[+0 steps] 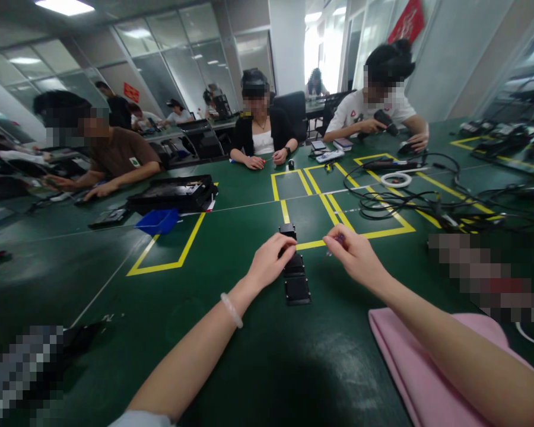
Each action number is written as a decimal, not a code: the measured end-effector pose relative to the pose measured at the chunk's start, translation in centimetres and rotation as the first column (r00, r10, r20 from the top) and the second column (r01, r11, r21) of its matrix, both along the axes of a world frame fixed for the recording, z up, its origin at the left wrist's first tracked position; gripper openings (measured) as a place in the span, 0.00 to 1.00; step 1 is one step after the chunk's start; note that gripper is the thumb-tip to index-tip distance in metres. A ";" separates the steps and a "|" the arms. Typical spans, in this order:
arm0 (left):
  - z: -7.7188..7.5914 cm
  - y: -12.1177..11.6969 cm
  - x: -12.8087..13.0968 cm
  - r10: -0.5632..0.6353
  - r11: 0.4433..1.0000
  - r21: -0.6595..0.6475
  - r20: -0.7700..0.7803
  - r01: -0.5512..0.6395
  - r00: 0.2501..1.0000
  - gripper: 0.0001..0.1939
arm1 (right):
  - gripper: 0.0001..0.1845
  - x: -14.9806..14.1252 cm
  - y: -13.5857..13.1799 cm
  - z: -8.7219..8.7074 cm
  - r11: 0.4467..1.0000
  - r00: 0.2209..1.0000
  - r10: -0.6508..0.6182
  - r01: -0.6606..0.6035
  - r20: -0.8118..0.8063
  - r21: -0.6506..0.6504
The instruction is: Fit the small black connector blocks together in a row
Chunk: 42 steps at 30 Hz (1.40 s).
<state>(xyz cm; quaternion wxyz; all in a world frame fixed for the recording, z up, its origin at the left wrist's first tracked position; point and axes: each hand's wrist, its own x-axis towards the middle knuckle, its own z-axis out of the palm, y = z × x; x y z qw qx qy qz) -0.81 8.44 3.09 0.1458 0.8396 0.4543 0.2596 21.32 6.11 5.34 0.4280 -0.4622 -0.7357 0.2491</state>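
Note:
A row of flat black square pieces (pixel 298 290) with small bright fittings at their corners lies on the green table before me. My left hand (pixel 273 256) is bent over the middle of this row, its thumb and fingers closed on one of the pieces and hiding part of it. To the right, apart from the row, my right hand (pixel 356 255) is closed in a pinch. Between its fingers shows a small dark purplish thing (pixel 340 238), too small and covered to name.
Under my right forearm lies a folded pink cloth (pixel 427 362). Black cables (pixel 382 204) and a white ring (pixel 396 179) are at the right. A blue tray (pixel 157 222) stands by a black open case (pixel 173 193) at the left. Several people sit across the table.

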 end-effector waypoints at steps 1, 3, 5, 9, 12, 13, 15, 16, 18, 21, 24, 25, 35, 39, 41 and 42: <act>0.2 -1.6 -0.2 -0.056 0.998 -0.041 -0.010 0.056 0.998 0.14 | 0.14 -0.2 -0.5 0.4 1.000 0.997 0.028 -0.028 0.066 0.005; 0.1 -4.3 -0.6 -0.137 0.986 -0.098 -0.051 0.132 0.989 0.15 | 0.12 -0.7 -1.3 0.8 0.997 0.984 0.070 -0.073 0.164 0.007; -0.8 -6.0 -0.7 -0.127 0.988 -0.102 -0.088 0.118 0.988 0.23 | 0.12 -1.3 -2.0 0.8 0.995 0.973 0.090 -0.095 0.213 0.012; -2.7 -6.8 -0.6 -0.060 0.994 -0.099 -0.100 0.050 0.993 0.21 | 0.13 -2.0 -2.6 0.1 0.991 0.953 0.122 -0.130 0.278 0.011; -3.3 -6.7 -0.5 -0.043 0.995 -0.089 -0.110 0.033 0.993 0.20 | 0.13 -2.2 -2.7 -0.4 0.991 0.942 0.125 -0.134 0.311 0.009; -3.3 -6.7 -0.5 -0.038 0.996 -0.083 -0.116 0.028 0.993 0.20 | 0.13 -2.2 -2.6 -0.5 0.991 0.940 0.124 -0.135 0.319 0.011; -3.3 -6.7 -0.4 -0.028 0.997 -0.073 -0.125 0.019 0.992 0.20 | 0.13 -2.2 -2.6 -0.6 0.990 0.934 0.122 -0.138 0.336 0.025; -3.3 -6.8 -0.4 -0.026 0.997 -0.071 -0.129 0.017 0.991 0.20 | 0.14 -2.2 -2.5 -0.7 0.989 0.929 0.121 -0.141 0.349 0.033; -3.3 -6.8 -0.4 -0.024 0.998 -0.068 -0.133 0.015 0.991 0.20 | 0.15 -2.2 -2.6 -0.8 0.989 0.913 0.107 -0.138 0.393 0.050; -3.4 -6.8 -0.4 -0.025 0.998 -0.065 -0.134 0.016 0.991 0.20 | 0.17 -2.3 -3.2 -0.4 0.989 0.849 0.021 -0.096 0.528 0.115; -3.4 -6.9 -0.4 -0.023 0.998 -0.063 -0.138 0.014 0.990 0.21 | 0.16 -2.5 -4.0 0.5 0.980 0.745 -0.054 -0.088 0.665 0.178; -3.4 -6.9 -0.4 -0.024 0.998 -0.063 -0.141 0.015 0.990 0.20 | 0.14 -2.6 -4.3 0.8 0.980 0.713 -0.053 -0.097 0.699 0.174; -3.3 -6.7 -0.5 -0.060 0.996 -0.071 -0.151 0.050 0.987 0.19 | 0.08 -2.6 -4.1 2.0 0.910 0.606 0.111 -0.381 0.788 0.165; -3.2 -6.7 -0.5 -0.061 0.996 -0.069 -0.139 0.052 0.988 0.19 | 0.08 -2.4 -3.4 2.1 0.898 0.632 0.116 -0.397 0.766 0.191; -3.3 -6.7 -0.5 -0.062 0.996 -0.069 -0.129 0.053 0.990 0.20 | 0.13 -2.2 -3.2 2.1 0.948 0.635 0.023 -0.258 0.772 0.183; -3.3 -6.7 -0.5 -0.063 0.996 -0.070 -0.125 0.054 0.990 0.20 | 0.16 -2.2 -3.2 2.1 0.966 0.623 -0.024 -0.187 0.782 0.179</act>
